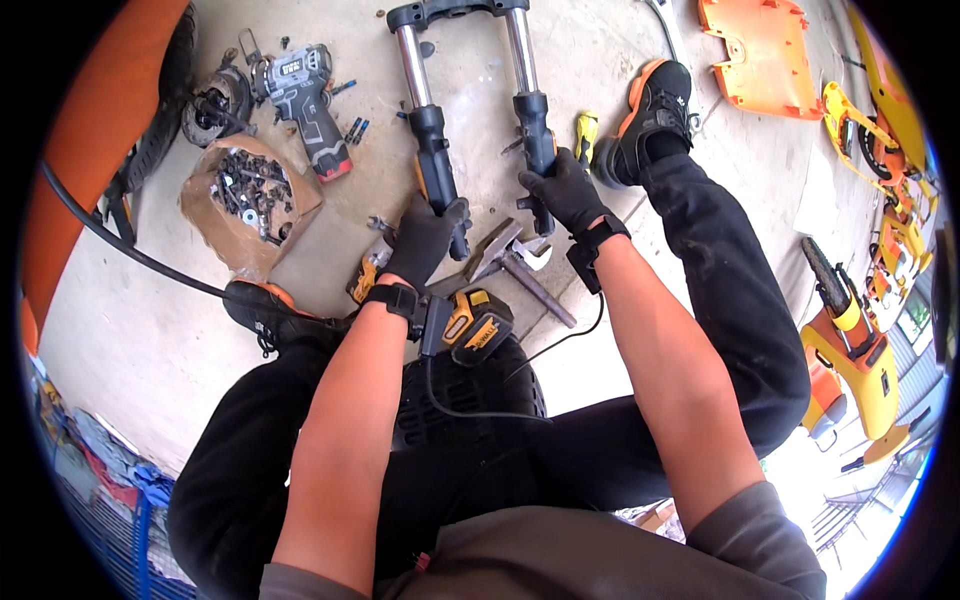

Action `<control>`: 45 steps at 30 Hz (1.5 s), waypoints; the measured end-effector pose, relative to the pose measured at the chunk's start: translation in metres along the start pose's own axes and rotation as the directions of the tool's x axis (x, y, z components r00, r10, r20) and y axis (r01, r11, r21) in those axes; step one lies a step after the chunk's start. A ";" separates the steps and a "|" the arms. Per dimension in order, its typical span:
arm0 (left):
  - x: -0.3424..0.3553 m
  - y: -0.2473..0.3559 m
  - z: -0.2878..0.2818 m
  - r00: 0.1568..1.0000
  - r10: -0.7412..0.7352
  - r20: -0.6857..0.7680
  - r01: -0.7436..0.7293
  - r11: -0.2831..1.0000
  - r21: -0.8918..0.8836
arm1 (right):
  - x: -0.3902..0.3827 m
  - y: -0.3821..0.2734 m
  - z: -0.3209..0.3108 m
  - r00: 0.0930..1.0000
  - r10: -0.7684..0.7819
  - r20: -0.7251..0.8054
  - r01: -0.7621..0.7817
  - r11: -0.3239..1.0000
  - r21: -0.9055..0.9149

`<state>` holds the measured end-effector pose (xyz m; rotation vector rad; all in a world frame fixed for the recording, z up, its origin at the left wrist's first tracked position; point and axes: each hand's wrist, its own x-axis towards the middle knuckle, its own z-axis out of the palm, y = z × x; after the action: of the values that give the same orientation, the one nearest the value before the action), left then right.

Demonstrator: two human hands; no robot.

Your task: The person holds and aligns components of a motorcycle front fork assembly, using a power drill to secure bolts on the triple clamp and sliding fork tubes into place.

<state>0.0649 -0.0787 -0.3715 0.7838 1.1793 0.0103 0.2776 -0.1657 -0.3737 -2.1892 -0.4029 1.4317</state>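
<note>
A suspension fork (432,143) with two chrome stanchions, black lower legs and a black crown lies lengthwise in front of me, its crown pointing away. My left hand (425,240), in a black glove, is closed round the near end of the left leg. The right leg's lower part is gripped by my right hand (566,195), also gloved, with the thumb across its inner side. Just below the fork ends, between my forearms, rests a hammer (540,292) on the floor. Beside my left wrist is a yellow-and-black cordless tool (478,325), partly hidden by that hand and wrist.
At left, a grey cordless driver (310,112) lies beside an open cardboard box (208,205) of bolts and small parts. A yellow tool (586,135) lies by my right shoe. An orange panel (765,55) and yellow scooter-like parts (850,370) line the right. A cable (130,250) crosses the left.
</note>
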 end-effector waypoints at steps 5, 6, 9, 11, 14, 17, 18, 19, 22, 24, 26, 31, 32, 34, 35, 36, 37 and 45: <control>-0.003 0.000 -0.002 1.000 0.010 0.008 -0.011 1.000 0.026 | -0.015 -0.016 -0.003 1.000 -0.020 0.003 0.020 0.999 -0.038; -0.002 0.000 -0.001 1.000 0.011 0.015 -0.012 1.000 0.019 | -0.009 -0.009 -0.005 1.000 -0.027 -0.004 0.026 0.997 -0.076; 0.002 -0.006 0.001 1.000 0.018 0.020 -0.018 1.000 0.011 | 0.009 0.016 -0.013 0.996 -0.078 0.034 0.081 0.989 -0.126; 0.005 -0.011 0.004 0.999 0.036 0.006 -0.036 0.999 0.023 | 0.014 0.022 -0.019 0.988 -0.111 0.104 0.123 0.986 -0.115; 0.004 -0.011 0.014 0.999 0.045 -0.008 -0.044 0.997 0.058 | -0.007 -0.009 -0.020 0.999 -0.038 0.018 0.037 0.999 0.032; 0.012 -0.017 0.017 0.997 0.075 -0.015 -0.069 0.966 0.248 | 0.001 0.003 -0.024 0.999 -0.017 -0.029 0.017 0.999 -0.030; 0.011 -0.014 0.018 0.998 0.064 0.007 -0.063 0.962 0.264 | 0.002 0.005 -0.024 0.998 -0.022 -0.061 0.018 0.998 -0.065; 0.011 -0.010 0.019 0.998 0.053 0.029 -0.058 0.958 0.282 | 0.002 0.007 -0.025 0.995 -0.027 -0.094 0.017 0.995 -0.100; 0.016 -0.018 0.016 0.999 0.044 0.016 -0.047 0.951 0.304 | -0.017 -0.015 -0.004 0.816 -0.441 -0.375 0.145 0.783 -0.605; 0.014 -0.016 0.015 0.997 0.068 0.031 -0.074 0.959 0.275 | -0.024 -0.018 0.018 0.655 -0.669 -0.351 0.239 0.625 -0.743; 0.011 -0.017 0.017 0.994 0.107 -0.023 -0.100 0.971 0.219 | -0.037 -0.036 0.045 0.806 -0.534 -0.256 0.303 0.743 -0.598; 0.003 -0.006 0.017 0.992 0.123 -0.017 -0.110 0.934 0.338 | -0.026 -0.035 0.071 0.951 -0.225 -0.210 0.035 0.756 -0.654; 0.005 -0.002 0.016 0.990 0.140 -0.014 -0.127 0.932 0.339 | -0.017 -0.028 0.074 0.939 -0.277 -0.202 0.083 0.755 -0.651; 0.011 -0.002 0.014 0.985 0.167 0.050 -0.174 0.928 0.328 | -0.005 -0.019 0.075 0.890 -0.426 -0.163 0.231 0.730 -0.644; 0.015 -0.002 0.012 0.980 0.186 0.077 -0.200 0.926 0.319 | 0.002 -0.021 0.072 0.834 -0.537 -0.131 0.343 0.688 -0.639; 0.014 -0.006 0.012 0.990 0.133 0.050 -0.142 0.942 0.303 | 0.002 -0.019 0.073 0.850 -0.520 -0.082 0.346 0.669 -0.658; 0.015 -0.008 0.011 0.988 0.141 0.059 -0.152 0.940 0.306 | 0.001 -0.017 0.072 0.869 -0.492 -0.050 0.344 0.675 -0.652; 0.019 -0.020 0.006 0.987 0.125 0.101 -0.149 0.946 0.288 | -0.004 -0.018 0.074 0.851 -0.509 -0.130 0.235 0.589 -0.773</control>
<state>0.0700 -0.0888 -0.3971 1.1195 1.0594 -0.0836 0.2083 -0.1347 -0.3849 -2.6457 -1.4415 0.6471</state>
